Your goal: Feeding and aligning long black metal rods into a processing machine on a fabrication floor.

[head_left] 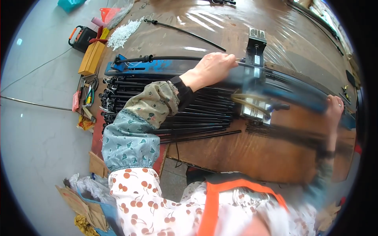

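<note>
My left hand point(214, 69) is closed around a long black rod point(173, 58) lying along a blue metal fixture point(157, 66). The rod's thicker end rests at the fixture's left bracket; a thin grey length comes out past my fingers toward an upright metal cylinder block point(256, 41). Far to the right, my right hand point(334, 105) is curled at the end of a dark, motion-smeared strip; what it grips is unclear. A second metal cylinder point(254, 110) with a yellowish hose point(248, 97) sits between the hands, nearer to me.
Many black rods point(197, 114) lie stacked below my left forearm. One loose rod point(189, 31) and a pile of small white pieces point(125, 33) lie farther back. A yellow box point(91, 58), a black-and-orange case point(82, 38) and hand tools point(89, 94) line the left edge.
</note>
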Action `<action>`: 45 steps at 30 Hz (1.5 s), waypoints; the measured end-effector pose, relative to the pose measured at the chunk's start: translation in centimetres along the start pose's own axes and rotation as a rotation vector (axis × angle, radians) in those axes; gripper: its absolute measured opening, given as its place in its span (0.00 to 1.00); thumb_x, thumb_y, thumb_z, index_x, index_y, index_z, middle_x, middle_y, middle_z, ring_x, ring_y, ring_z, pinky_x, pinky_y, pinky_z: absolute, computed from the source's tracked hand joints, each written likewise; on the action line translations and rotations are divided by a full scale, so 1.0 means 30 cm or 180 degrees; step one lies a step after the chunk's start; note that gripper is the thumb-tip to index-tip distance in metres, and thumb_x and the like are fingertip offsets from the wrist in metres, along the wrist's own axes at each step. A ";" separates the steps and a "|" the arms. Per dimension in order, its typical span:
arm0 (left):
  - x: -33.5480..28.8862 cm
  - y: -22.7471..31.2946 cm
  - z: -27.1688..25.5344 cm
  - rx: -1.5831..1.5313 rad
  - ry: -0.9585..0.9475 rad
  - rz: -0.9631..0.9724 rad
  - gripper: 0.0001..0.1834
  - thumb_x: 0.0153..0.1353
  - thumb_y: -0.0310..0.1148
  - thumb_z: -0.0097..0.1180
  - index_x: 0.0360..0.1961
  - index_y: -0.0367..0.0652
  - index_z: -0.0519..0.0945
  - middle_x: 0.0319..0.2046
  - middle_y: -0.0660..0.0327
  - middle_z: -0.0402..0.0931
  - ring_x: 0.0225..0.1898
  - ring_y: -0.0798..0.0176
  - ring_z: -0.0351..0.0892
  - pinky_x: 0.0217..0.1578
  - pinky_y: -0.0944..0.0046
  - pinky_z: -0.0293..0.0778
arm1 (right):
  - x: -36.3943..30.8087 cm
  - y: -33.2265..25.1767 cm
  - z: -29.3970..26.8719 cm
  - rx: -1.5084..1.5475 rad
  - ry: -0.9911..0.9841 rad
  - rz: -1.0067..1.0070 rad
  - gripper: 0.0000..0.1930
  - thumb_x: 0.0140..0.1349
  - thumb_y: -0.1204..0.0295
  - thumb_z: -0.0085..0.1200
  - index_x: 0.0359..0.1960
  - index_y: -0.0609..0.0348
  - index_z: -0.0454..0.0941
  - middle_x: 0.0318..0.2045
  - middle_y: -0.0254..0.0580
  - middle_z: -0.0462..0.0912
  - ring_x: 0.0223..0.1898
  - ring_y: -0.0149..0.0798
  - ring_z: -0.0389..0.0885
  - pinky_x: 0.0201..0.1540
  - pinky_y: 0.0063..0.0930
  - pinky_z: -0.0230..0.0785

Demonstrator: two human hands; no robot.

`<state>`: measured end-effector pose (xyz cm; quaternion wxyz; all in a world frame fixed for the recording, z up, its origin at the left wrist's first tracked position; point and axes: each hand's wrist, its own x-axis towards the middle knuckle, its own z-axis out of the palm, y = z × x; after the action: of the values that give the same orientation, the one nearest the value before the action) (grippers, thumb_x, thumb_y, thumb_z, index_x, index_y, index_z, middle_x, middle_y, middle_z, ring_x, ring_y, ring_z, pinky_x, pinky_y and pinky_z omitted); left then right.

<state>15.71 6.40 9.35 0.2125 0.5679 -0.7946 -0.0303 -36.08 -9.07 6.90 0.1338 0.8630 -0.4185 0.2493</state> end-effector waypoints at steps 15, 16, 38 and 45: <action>0.043 0.053 0.017 0.0455 -0.0218 -0.0463 0.12 0.69 0.40 0.50 0.33 0.43 0.74 0.26 0.49 0.80 0.32 0.39 0.80 0.32 0.45 0.74 | -0.040 -0.549 -0.145 0.0691 0.0046 -0.0638 0.13 0.57 0.74 0.63 0.44 0.58 0.83 0.39 0.38 0.85 0.45 0.42 0.80 0.50 0.37 0.62; 0.050 0.061 0.017 0.0484 -0.0240 -0.0481 0.12 0.69 0.40 0.50 0.33 0.43 0.73 0.26 0.49 0.80 0.32 0.39 0.80 0.32 0.44 0.73 | -0.043 -0.564 -0.144 0.0790 -0.0014 -0.0597 0.13 0.56 0.73 0.63 0.44 0.57 0.83 0.38 0.37 0.85 0.45 0.42 0.80 0.50 0.36 0.62; 0.005 -0.292 -0.064 0.1776 0.0812 0.1219 0.07 0.64 0.32 0.58 0.41 0.46 0.75 0.33 0.61 0.79 0.35 0.58 0.80 0.34 0.60 0.77 | -0.209 -0.816 -0.028 0.1341 -0.0696 -0.1200 0.12 0.44 0.68 0.66 0.27 0.52 0.74 0.25 0.38 0.72 0.30 0.43 0.73 0.34 0.34 0.67; -0.400 0.314 0.010 0.1359 -0.0007 0.0292 0.07 0.59 0.39 0.58 0.36 0.52 0.78 0.32 0.63 0.72 0.38 0.58 0.71 0.42 0.51 0.58 | -0.241 -0.890 -0.024 0.1347 -0.1094 -0.1292 0.08 0.49 0.75 0.54 0.32 0.55 0.73 0.27 0.39 0.71 0.31 0.42 0.72 0.34 0.35 0.67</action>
<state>10.39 20.64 8.15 0.0877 0.5632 -0.8082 0.1478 -19.03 12.39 2.98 -0.0738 0.9668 -0.1936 0.1497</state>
